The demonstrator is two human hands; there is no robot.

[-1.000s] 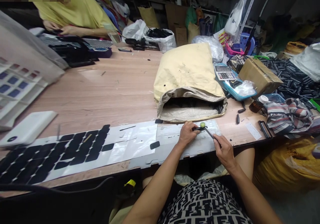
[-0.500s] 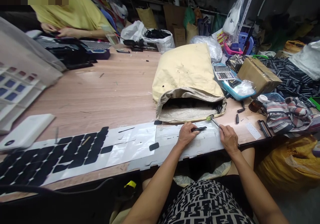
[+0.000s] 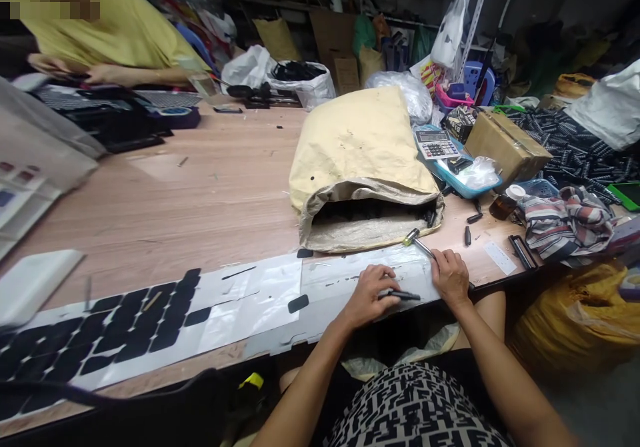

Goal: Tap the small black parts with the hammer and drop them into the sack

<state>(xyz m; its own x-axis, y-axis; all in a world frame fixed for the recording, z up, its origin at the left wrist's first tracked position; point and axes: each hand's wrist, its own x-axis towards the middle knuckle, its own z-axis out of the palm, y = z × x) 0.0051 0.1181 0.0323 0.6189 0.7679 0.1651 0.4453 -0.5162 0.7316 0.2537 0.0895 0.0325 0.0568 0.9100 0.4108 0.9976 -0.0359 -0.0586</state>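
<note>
My left hand (image 3: 371,295) is closed on a slim black rod-shaped part (image 3: 406,295), whose end points right over the pale sheet at the table's front edge. My right hand (image 3: 450,278) is closed around the shaft of a small hammer (image 3: 412,236); its yellow-green and metal head lies up and to the left, by the sack's lower rim. Just beyond both hands, a cream sack (image 3: 360,134) lies with its mouth towards me. Dark parts show inside it, mostly in shadow.
To the left, black rounded pads (image 3: 170,317) lie on white sheeting. On the right are a calculator (image 3: 436,144) on a blue basket, a cardboard box (image 3: 507,142), a brown bottle (image 3: 504,206) and a striped cloth (image 3: 570,224). Across the table sits a person in yellow (image 3: 115,34).
My left hand has come down nearer the table edge with the black part. My right hand still holds the hammer, whose head is turned a little. The whole view has shifted slightly.
</note>
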